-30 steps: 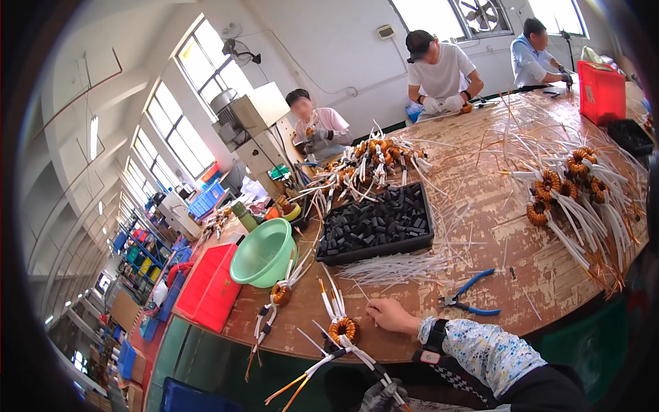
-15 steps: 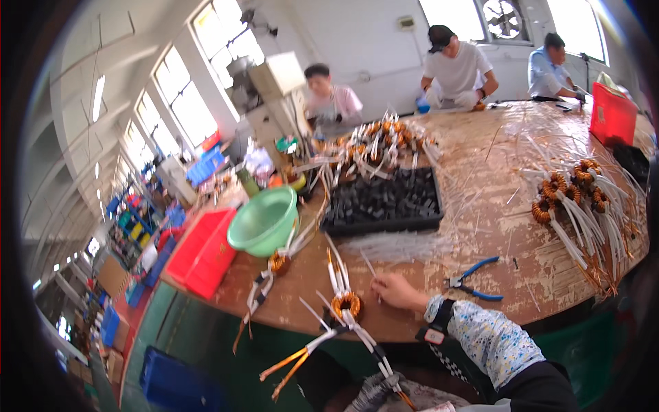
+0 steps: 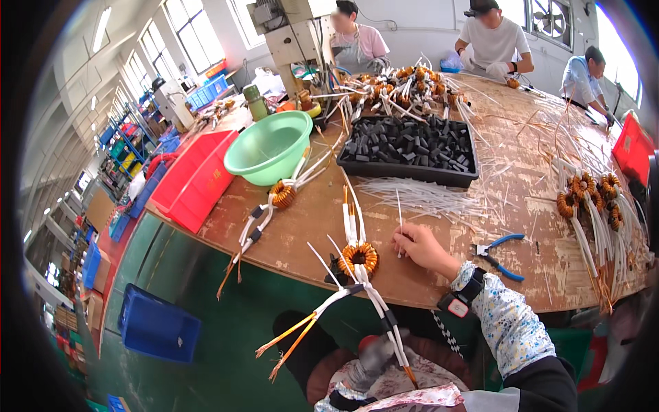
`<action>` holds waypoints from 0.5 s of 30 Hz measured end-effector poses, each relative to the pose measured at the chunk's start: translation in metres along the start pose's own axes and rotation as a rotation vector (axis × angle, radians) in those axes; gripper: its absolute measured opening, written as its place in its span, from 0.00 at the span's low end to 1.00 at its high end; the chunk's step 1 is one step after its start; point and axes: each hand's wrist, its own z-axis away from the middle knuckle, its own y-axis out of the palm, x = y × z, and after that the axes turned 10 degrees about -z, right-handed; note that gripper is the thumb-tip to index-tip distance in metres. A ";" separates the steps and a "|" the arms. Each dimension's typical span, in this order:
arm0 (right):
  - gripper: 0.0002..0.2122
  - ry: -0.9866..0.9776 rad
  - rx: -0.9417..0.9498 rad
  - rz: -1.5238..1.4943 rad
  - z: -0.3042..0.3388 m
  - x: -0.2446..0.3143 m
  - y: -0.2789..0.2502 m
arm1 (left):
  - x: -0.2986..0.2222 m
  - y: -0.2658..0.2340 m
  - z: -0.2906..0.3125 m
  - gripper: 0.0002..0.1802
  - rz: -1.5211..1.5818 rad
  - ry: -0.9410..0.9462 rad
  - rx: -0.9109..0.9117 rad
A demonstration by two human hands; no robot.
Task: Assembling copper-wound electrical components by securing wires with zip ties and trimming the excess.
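Note:
At the table's near edge lies a copper-wound ring coil [image 3: 360, 261] with white-sleeved leads. Two of these leads end in bare orange-copper strands and hang over the edge, and black tube pieces [image 3: 388, 318] sit on others. Thin white strips stick up at the coil's left. Just right of the coil, my right hand [image 3: 420, 247] is closed in a pinch on an upright thin white plastic strip [image 3: 399, 206]. My left hand [image 3: 371, 362], in a grey glove, is low over my lap beside the hanging leads; motion smears its fingers.
A loose pile of white strips [image 3: 425, 198] lies before a black tray [image 3: 412, 173] of black tube pieces. Blue-handled pliers [image 3: 500, 257] lie right. Another coil [image 3: 282, 195], a green basin [image 3: 269, 152] and a red bin [image 3: 195, 180] stand left; more coils [image 3: 583, 185] right. Three people work beyond.
The view has shifted, so the table sits higher and further right. My right hand still pinches the strip near the coil. My left hand has come away from the hanging leads and is blurred.

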 end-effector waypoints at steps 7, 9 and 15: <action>0.07 0.042 0.024 0.000 -0.003 -0.001 0.002 | -0.029 -0.015 -0.037 0.27 0.214 0.051 -0.122; 0.07 0.043 0.015 0.032 -0.003 0.001 0.001 | -0.037 -0.002 -0.040 0.21 0.127 0.145 -0.206; 0.07 0.007 0.001 0.051 -0.006 0.004 0.005 | -0.032 -0.018 -0.041 0.14 0.187 0.113 -0.175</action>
